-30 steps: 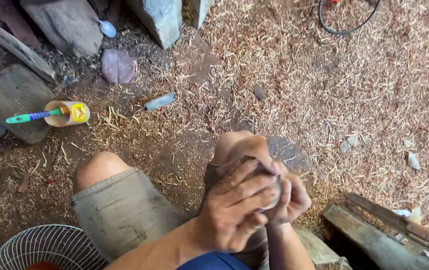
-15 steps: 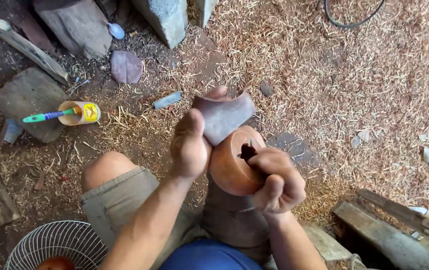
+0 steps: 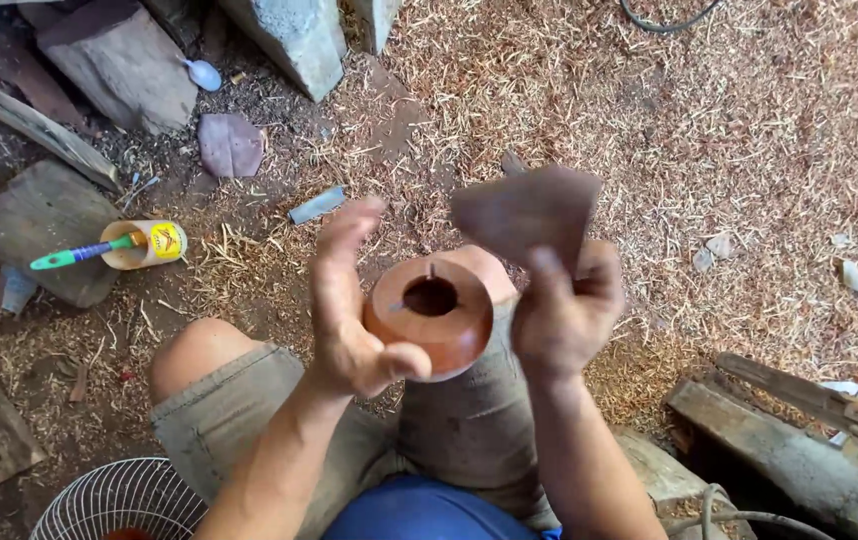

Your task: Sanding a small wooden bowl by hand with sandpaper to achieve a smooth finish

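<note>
I sit with bare knees over a floor of wood shavings. My left hand (image 3: 349, 315) cups a round reddish-brown wooden piece (image 3: 431, 318) with a dark hole in its top, thumb beneath it and fingers raised along its left side. My right hand (image 3: 564, 310) pinches a curled dark brown abrasive sheet (image 3: 527, 212) and holds it just above and to the right of the wooden piece, apart from it. The piece rests over my right knee.
A small yellow pot with a green-handled brush (image 3: 139, 245) lies at the left by flat stones (image 3: 44, 225). Grey blocks (image 3: 289, 35) stand at the top. A wire fan guard (image 3: 119, 500) is at the bottom left, planks (image 3: 799, 450) at the bottom right.
The brown sheet has passed from my left hand to my right. The wooden piece has passed from my right hand to my left and now shows its hole facing up.
</note>
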